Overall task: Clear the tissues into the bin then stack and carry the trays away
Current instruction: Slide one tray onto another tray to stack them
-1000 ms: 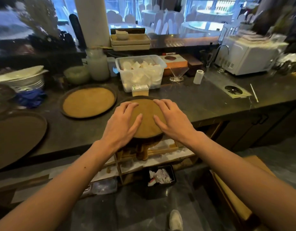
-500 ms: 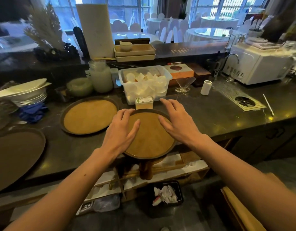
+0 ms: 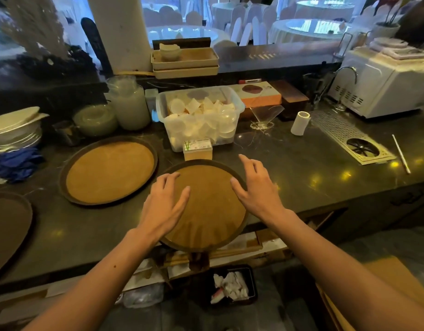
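A round brown tray [image 3: 207,211] lies on the dark counter, its near edge hanging over the counter's front. My left hand [image 3: 164,206] rests flat on its left part, fingers spread. My right hand [image 3: 256,187] hovers over its right rim, fingers apart, holding nothing. A second round tray [image 3: 109,170] lies to the left, and a third, darker tray [image 3: 8,230] shows at the far left edge. On the floor below stands a small black bin [image 3: 252,283] with crumpled white tissues [image 3: 230,285] in it.
Behind the middle tray stand a small tissue box [image 3: 198,150] and a clear tub of plastic cups [image 3: 201,118]. Stacked plates [image 3: 15,130] and a blue cloth [image 3: 15,163] sit at left. A white appliance [image 3: 385,87] and a metal drain grate [image 3: 349,139] are at right.
The tray has slid away from me, farther onto the counter. My hands have spread apart, and my right hand has lifted toward the tray's right rim.
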